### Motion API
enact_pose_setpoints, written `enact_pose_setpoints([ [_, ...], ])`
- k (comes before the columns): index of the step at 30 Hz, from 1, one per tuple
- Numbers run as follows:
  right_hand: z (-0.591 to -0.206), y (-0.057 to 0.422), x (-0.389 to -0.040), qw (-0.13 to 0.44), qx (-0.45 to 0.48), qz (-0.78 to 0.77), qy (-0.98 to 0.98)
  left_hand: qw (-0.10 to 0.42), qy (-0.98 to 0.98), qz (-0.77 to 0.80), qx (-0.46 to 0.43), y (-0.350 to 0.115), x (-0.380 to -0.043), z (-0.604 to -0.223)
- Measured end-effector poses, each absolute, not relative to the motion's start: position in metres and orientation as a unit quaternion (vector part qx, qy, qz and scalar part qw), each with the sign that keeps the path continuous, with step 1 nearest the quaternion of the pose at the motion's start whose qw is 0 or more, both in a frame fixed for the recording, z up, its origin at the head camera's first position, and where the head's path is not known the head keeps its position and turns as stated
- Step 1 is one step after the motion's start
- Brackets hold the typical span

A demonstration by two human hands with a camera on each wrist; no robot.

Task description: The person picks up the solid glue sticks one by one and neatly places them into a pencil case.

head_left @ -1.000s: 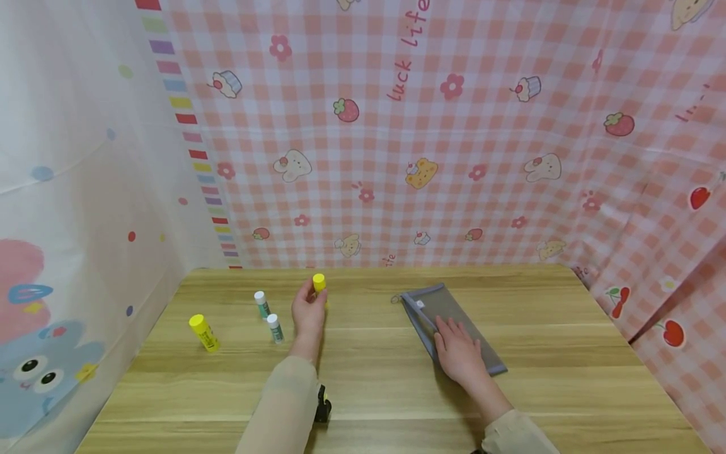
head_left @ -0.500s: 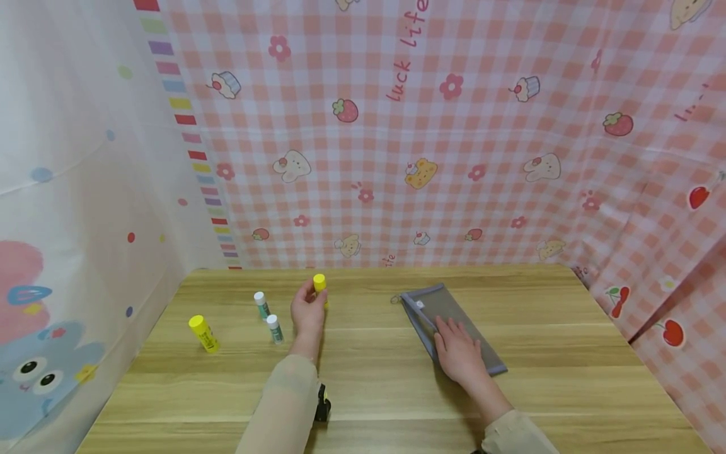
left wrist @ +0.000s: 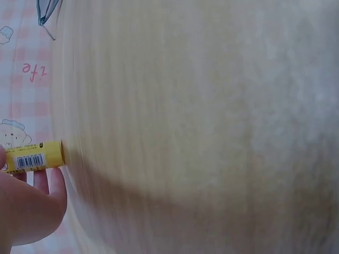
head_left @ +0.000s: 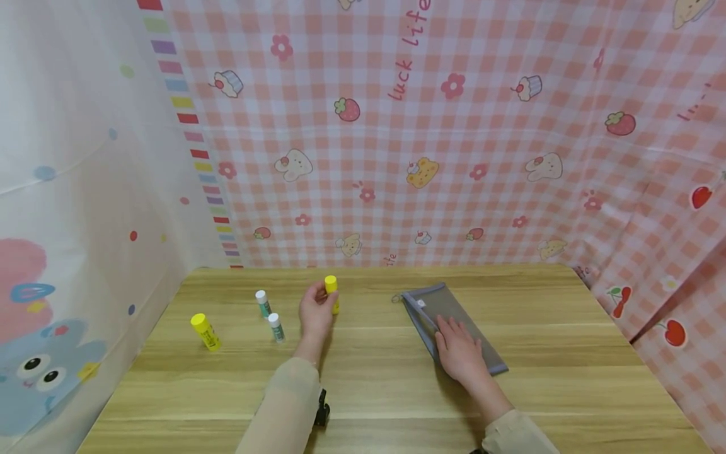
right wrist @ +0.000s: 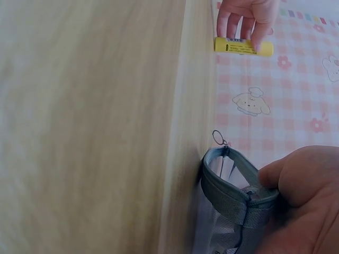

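Observation:
My left hand (head_left: 316, 313) grips a yellow glue stick (head_left: 331, 285), held upright at the back of the table, left of centre. In the left wrist view the glue stick (left wrist: 45, 154) shows a barcode, with fingers behind it. To the right, a grey mesh zipper pouch (head_left: 454, 302) lies slantwise on the table. My right hand (head_left: 459, 353) rests on it, fingers fairly straight. Seen from the right wrist, the pouch (right wrist: 225, 198) gapes at its mouth, with a ring on the zipper pull; part of the hand (right wrist: 304, 198) touches its edge.
Left of my left hand stand two white-capped green glue sticks (head_left: 264, 305) (head_left: 276, 329). A second yellow glue stick (head_left: 207, 333) stands farther left. All rest on a wood-grain table (head_left: 374, 391), with a pink checked curtain (head_left: 368, 139) behind it.
My left hand has shifted slightly right with the yellow glue stick, toward the pouch. My right hand and the pouch look unmoved.

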State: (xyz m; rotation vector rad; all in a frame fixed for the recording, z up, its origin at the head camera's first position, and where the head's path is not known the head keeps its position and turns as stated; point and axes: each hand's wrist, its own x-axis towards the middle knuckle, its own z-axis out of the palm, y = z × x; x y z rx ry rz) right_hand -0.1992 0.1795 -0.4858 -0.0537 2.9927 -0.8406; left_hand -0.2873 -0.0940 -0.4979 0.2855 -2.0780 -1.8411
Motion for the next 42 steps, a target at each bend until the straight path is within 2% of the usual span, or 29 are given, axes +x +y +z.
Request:
enact_pose_setpoints([
  [6,-0.484,0.179,-0.199,0.019,-0.017,-0.272,0.962,0.176,-0.736,-0.647,0.095,-0.090,-0.284,-0.498],
  [24,-0.486,0.178,-0.200,0.013,-0.009,-0.273,0.962,0.090,-0.661,-0.734,0.125,-0.074,-0.270,-0.496],
  [42,-0.483,0.179,-0.199,0.009,-0.011,-0.283,0.959,0.042,-0.650,-0.751,0.112,-0.050,-0.253,-0.495],
])
